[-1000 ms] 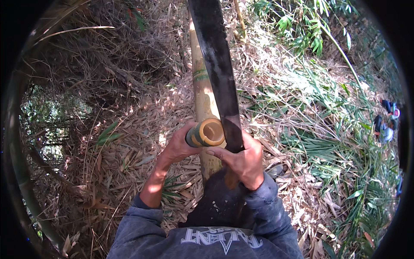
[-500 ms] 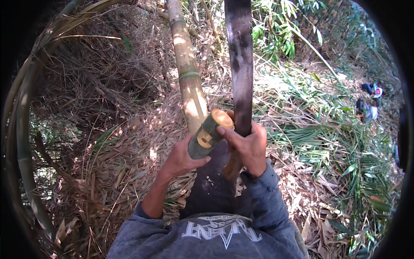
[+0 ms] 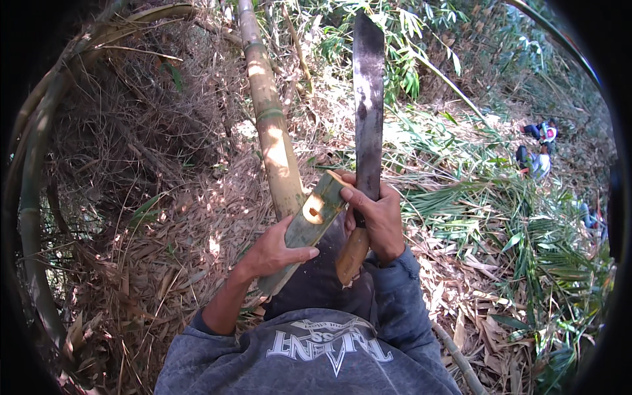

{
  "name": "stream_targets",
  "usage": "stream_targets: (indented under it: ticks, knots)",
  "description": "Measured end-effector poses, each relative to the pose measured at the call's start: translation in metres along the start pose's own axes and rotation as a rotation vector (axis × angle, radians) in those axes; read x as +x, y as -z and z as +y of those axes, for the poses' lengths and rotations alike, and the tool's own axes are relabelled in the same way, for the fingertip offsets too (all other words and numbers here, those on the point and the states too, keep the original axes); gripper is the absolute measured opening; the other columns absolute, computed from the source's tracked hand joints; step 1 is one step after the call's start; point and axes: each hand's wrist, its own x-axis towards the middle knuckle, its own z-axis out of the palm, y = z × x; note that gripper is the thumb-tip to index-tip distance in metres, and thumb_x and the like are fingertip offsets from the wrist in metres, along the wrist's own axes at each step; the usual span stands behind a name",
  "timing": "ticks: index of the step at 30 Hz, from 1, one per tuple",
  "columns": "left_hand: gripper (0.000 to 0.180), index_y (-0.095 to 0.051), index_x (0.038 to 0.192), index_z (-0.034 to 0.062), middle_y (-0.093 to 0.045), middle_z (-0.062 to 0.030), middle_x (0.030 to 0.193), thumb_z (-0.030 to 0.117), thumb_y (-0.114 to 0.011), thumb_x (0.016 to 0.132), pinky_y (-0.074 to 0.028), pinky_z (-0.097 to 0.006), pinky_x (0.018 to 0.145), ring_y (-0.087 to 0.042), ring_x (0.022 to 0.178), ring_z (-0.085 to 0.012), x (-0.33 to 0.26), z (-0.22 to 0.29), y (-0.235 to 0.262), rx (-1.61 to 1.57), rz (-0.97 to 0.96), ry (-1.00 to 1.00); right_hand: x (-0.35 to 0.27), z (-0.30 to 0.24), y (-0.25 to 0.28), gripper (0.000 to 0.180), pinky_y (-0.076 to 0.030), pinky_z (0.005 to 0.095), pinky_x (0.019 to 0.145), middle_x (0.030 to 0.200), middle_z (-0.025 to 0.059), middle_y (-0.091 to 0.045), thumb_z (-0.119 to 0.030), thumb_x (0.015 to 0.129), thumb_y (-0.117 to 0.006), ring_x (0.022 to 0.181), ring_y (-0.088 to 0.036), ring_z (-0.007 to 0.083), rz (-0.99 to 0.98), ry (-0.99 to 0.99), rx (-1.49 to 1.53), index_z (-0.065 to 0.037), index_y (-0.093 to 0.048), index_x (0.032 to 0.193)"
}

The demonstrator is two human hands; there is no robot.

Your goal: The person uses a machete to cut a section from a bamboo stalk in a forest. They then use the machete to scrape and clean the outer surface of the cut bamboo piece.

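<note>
My left hand (image 3: 271, 251) is closed around a short green bamboo piece (image 3: 304, 232), which slants up to the right in front of my body. A pale oval notch with a dark hole is cut into its upper side. My right hand (image 3: 382, 220) grips a machete (image 3: 368, 125) near where the dark blade meets the wooden handle. The blade points away from me, its tip at the top, and the handle hangs down toward my lap. My right thumb and fingertips also pinch the far end of the bamboo piece.
A thick bamboo pole (image 3: 268, 122) runs away from me left of the machete. Bent bamboo stems (image 3: 31, 197) curve along the left rim. Dry leaves (image 3: 191, 257) cover the ground, with cut green foliage (image 3: 454, 197) at right. Two people (image 3: 541, 148) are far right.
The bamboo piece has swung from end-on to lengthwise, its notch now turned up toward me. The machete's tip has come into view. Both hands keep their hold.
</note>
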Motion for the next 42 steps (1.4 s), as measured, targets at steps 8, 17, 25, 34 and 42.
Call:
stream_targets:
  ticks: [8,17,25,34,42]
  knots:
    - [0.067,-0.045,0.131,0.0037,-0.058,-0.0112,0.119,0.011,-0.082,0.075,-0.049,-0.036,0.093,-0.058,0.111,-0.0205,0.0,-0.032,-0.009,0.077,0.177,-0.298,-0.057,-0.014,-0.023,0.03,-0.046,0.0227,0.045,0.129,0.012,-0.06,0.0,0.085,-0.07,0.053,-0.058,0.0096,-0.157,-0.026,0.004,0.005,-0.062,0.113]
    - [0.031,-0.044,0.13,0.0067,-0.05,-0.0075,0.123,0.006,-0.046,0.099,-0.047,-0.032,0.098,-0.052,0.114,-0.0165,0.016,-0.078,0.007,-0.9,-0.128,-0.364,-0.088,-0.011,-0.048,0.04,-0.044,0.0208,0.049,0.125,0.0081,-0.062,-0.002,0.09,-0.064,0.058,-0.055,0.0054,-0.332,-0.005,0.005,0.004,-0.056,0.129]
    - [0.032,-0.049,0.123,0.0075,-0.05,-0.0062,0.123,0.001,-0.05,0.092,-0.038,-0.033,0.107,-0.047,0.119,-0.017,0.012,-0.05,-0.005,-0.276,0.374,-0.14,-0.088,-0.004,-0.048,0.041,-0.045,0.0201,0.051,0.127,0.0096,-0.061,-0.001,0.09,-0.063,0.059,-0.055,0.0048,-0.364,0.025,0.033,0.004,-0.054,0.131]
    - [0.053,-0.048,0.126,0.0057,-0.054,-0.0113,0.119,0.008,-0.073,0.079,-0.043,-0.035,0.099,-0.052,0.113,-0.0203,0.01,-0.031,-0.002,0.216,0.26,-0.526,-0.077,0.003,-0.039,0.027,-0.042,0.0196,0.047,0.087,0.0043,-0.065,-0.005,0.091,-0.065,0.055,-0.054,0.0039,-0.162,0.083,-0.085,0.002,-0.061,0.116]
    - [0.064,-0.045,0.13,-0.0028,-0.063,-0.0126,0.108,0.027,-0.075,0.083,-0.048,-0.034,0.089,-0.061,0.102,-0.0206,0.006,-0.036,0.022,0.31,0.329,-0.251,-0.057,0.009,0.006,0.036,-0.04,0.0194,0.043,0.077,0.006,-0.067,-0.004,0.093,-0.061,0.049,-0.052,0.005,0.163,0.11,-0.193,0.006,-0.055,0.127]
